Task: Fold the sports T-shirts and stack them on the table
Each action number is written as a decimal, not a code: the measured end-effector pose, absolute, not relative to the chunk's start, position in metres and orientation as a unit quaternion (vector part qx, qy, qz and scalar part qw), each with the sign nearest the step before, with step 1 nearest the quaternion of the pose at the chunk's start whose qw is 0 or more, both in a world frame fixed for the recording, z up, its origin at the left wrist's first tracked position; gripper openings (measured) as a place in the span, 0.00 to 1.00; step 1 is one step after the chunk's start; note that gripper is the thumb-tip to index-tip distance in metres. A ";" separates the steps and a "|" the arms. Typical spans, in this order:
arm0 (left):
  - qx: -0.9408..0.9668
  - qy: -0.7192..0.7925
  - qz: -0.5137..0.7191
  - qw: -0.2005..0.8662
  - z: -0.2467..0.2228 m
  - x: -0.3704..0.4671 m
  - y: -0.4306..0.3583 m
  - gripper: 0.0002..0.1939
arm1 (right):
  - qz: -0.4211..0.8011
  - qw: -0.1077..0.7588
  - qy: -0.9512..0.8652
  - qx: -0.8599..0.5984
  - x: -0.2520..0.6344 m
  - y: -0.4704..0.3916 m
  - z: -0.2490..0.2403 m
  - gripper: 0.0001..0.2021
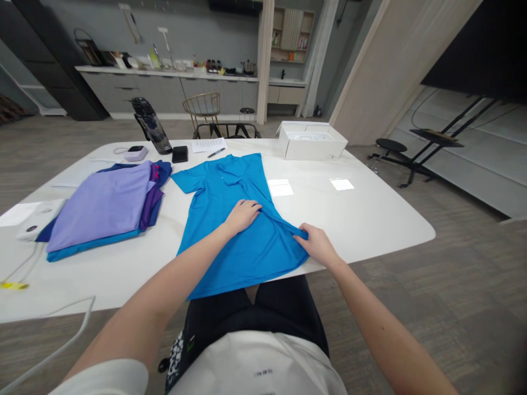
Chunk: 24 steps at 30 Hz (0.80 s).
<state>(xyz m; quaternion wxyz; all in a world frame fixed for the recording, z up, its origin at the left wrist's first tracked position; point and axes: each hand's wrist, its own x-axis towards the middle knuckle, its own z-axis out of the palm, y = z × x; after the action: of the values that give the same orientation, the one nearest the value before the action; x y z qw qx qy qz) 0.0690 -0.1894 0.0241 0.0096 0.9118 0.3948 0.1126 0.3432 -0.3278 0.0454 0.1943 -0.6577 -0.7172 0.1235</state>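
A blue short-sleeved polo shirt (230, 225) lies on the white table (362, 214), collar toward the far side and hem at the near edge. Its right side is partly folded inward, making a ridge of cloth toward the lower right corner. My left hand (244, 215) rests on the middle of the shirt with fingers stretched out, fingertips at the start of that ridge. At the lower right, my right hand (316, 244) pinches the shirt's side edge between thumb and fingers, close to the hem.
Folded clothes, lilac on top (102, 200), are stacked at left beside a white device (39, 219). Farther back are a dark water bottle (152, 126), black wallet-like item (180, 154), pen (216, 152), paper (208, 144) and white box (312, 144). A cable (82, 326) hangs lower left.
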 end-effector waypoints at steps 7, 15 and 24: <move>0.918 0.378 0.117 -0.024 0.034 0.080 -0.211 0.15 | 0.152 0.354 -0.704 -0.597 0.295 -0.357 0.062 0.07; 0.910 0.388 0.139 -0.043 0.038 0.075 -0.221 0.17 | 0.191 0.394 -0.711 -0.550 0.267 -0.372 0.078 0.06; 0.922 0.356 0.150 -0.007 0.053 0.035 -0.225 0.13 | 0.175 0.288 -0.822 -0.458 0.247 -0.384 0.080 0.06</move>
<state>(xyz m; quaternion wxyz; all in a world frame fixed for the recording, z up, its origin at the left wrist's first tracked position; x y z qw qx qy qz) 0.0347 -0.2252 0.0534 -0.0071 0.9222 0.3563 0.1502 0.2472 -0.3839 0.0803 0.2882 -0.4584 -0.8222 0.1754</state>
